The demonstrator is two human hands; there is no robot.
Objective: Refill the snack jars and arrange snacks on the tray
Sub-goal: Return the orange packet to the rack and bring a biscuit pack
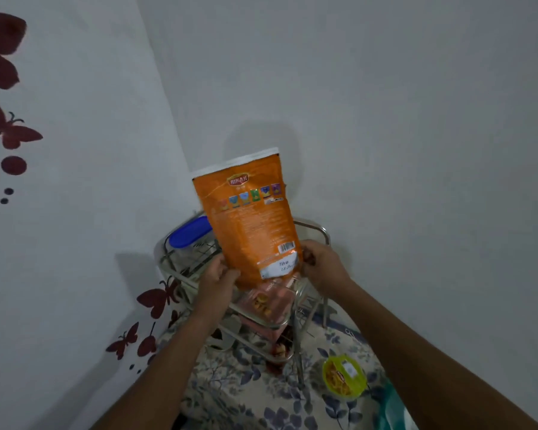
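Observation:
An orange snack pouch [249, 218] with a white top edge stands upright above a metal wire rack [311, 231] in the room's corner. My left hand [216, 279] grips its lower left edge. My right hand [319, 263] pinches its lower right corner. Under the pouch a pinkish snack packet [269, 297] lies on the rack's top shelf. A clear jar with a blue lid [188, 232] stands at the back left of that shelf, partly hidden by the pouch. A yellow-green snack packet [343, 377] lies on the floral cloth below.
Two white walls meet behind the rack; the left one bears dark red butterfly stickers [10, 128]. A floral cloth [246, 386] covers the surface under the rack. Lower shelves hold more packets [278, 349]. Something teal [392, 408] shows at the bottom right.

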